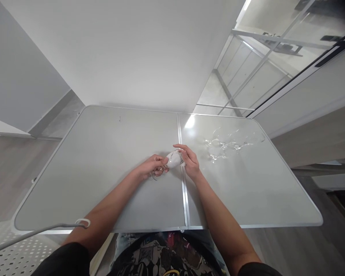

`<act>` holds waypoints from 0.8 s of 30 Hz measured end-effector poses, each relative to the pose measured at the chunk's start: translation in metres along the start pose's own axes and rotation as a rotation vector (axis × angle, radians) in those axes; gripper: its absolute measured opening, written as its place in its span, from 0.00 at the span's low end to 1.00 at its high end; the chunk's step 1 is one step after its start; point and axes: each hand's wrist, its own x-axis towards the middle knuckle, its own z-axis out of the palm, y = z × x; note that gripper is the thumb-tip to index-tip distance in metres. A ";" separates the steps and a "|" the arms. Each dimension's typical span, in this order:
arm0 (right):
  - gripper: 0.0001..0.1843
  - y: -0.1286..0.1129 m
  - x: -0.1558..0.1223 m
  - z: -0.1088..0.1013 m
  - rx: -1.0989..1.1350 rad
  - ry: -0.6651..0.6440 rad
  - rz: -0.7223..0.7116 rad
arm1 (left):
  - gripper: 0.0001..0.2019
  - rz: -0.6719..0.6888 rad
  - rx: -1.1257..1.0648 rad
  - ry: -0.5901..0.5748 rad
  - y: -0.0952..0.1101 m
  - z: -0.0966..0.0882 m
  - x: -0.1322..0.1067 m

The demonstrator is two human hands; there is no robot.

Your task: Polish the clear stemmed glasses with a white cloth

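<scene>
A small white, rounded bundle [174,159], its exact kind not clear, is held between my two hands above the table near its centre seam. My left hand [155,165] is closed in a pinch on the bundle's left end. Under those fingers shows a thin, curved, shiny clear piece [154,176], mostly hidden. My right hand [190,161] wraps its fingers round the right end, with the index finger stretched along the top. Several thin, clear, glinting pieces [222,145] with looping outlines lie on the table to the right of my right hand.
The pale grey folding table [103,153] has a metal rim and a metal centre seam [184,199]. A white wall [138,57] rises behind it. A grey cable or rod [40,231] crosses the front left corner. Glass panels [247,65] stand at the back right.
</scene>
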 end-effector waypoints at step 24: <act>0.23 0.002 0.001 0.008 -0.090 0.077 0.010 | 0.31 0.409 1.069 0.597 -0.013 0.004 -0.001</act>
